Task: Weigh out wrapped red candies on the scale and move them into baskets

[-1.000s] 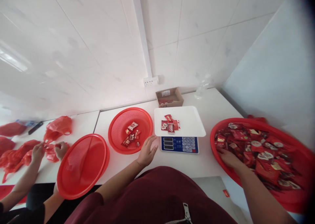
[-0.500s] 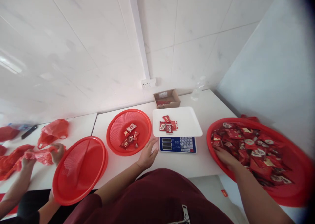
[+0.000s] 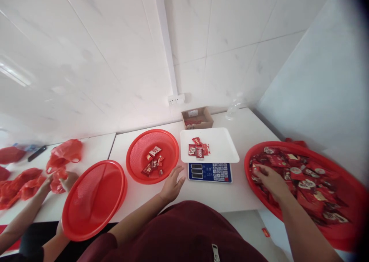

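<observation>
My left hand (image 3: pixel 172 185) lies at the table's front, empty, its fingers apart, between a round red basket (image 3: pixel 133 169) and the scale (image 3: pixel 210 172). Several small red snack packets (image 3: pixel 154 162) lie in that basket. The scale's white tray (image 3: pixel 221 146) carries a little pile of red packets (image 3: pixel 198 148). Over the large red basket (image 3: pixel 250 154) on the right, my right hand (image 3: pixel 272 183) pinches a small red snack packet (image 3: pixel 256 168) between thumb and fingers. Many red packets (image 3: pixel 309 189) fill the basket below it.
A cardboard box (image 3: pixel 209 120) with red packets stands behind the scale, beside a clear plastic bottle (image 3: pixel 232 110). To the left, other people's hands (image 3: pixel 69 180) handle red plastic bags (image 3: pixel 65 152) and another red basket (image 3: pixel 95 200). One packet (image 3: pixel 265 232) lies on the floor.
My right hand has risen from the near-left rim of the large basket and now pinches a packet. My left hand has barely moved. At left, a co-worker's hands have gathered a red bag together.
</observation>
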Demonstrator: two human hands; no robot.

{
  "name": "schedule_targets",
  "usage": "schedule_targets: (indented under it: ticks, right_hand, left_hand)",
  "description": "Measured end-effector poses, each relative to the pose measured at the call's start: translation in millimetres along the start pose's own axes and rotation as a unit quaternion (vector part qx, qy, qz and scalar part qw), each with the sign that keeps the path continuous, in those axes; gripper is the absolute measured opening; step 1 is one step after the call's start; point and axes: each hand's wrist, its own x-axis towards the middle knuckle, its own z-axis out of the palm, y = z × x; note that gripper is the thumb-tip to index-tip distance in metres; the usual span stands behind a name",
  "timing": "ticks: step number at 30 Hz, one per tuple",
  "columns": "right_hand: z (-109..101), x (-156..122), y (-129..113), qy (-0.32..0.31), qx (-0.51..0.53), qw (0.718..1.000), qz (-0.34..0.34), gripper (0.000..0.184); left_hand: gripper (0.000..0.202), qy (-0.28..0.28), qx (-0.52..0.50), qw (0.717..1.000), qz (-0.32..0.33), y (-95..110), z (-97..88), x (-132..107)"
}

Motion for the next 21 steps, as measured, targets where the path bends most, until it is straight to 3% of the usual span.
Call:
schedule_targets:
  ticks: [2, 7, 9, 11, 14, 17, 21]
  right_hand:
    - [6.9, -2.9, -18.9, 0.002, 0.04, 0.999, 0.016, 0.045]
    - [44.2, -3.8, -61.8, -0.112, 0.209, 0.971, -0.021, 0.06]
    - [55.9, -0.1, -70.9, -0.132, 0.199, 0.97, -0.045, 0.064]
    - [59.3, 5.6, -72.0, -0.111, 0.132, 0.983, -0.069, 0.061]
    - [48.5, 17.2, -54.6, -0.036, 0.011, 0.994, -0.099, 0.054]
    - [28.3, 29.8, -15.6, 0.027, -0.092, 0.992, -0.085, 0.054]
    - [11.0, 37.0, 42.7, 0.032, -0.211, 0.976, -0.048, 0.051]
  left_hand:
    - [0.042, -0.002, 0.002, 1.0, -0.006, -1.3, 0.0, -0.1]
    - [0.042, 0.002, 0.005, 1.0, -0.005, -5.1, 1.2, 2.7]
    - [0.042, 0.005, 0.008, 1.0, -0.001, -6.1, 0.2, 4.3]
    - [0.042, 0.01, 0.008, 1.0, 0.0, -7.2, -1.7, 5.2]
    - [0.041, 0.016, 0.003, 1.0, -0.006, -9.9, -4.4, 4.6]
    - [0.04, 0.02, -0.005, 1.0, -0.015, -13.3, -4.5, 2.8]
    - [0.039, 0.025, -0.018, 0.999, -0.021, -15.0, -1.5, 2.7]
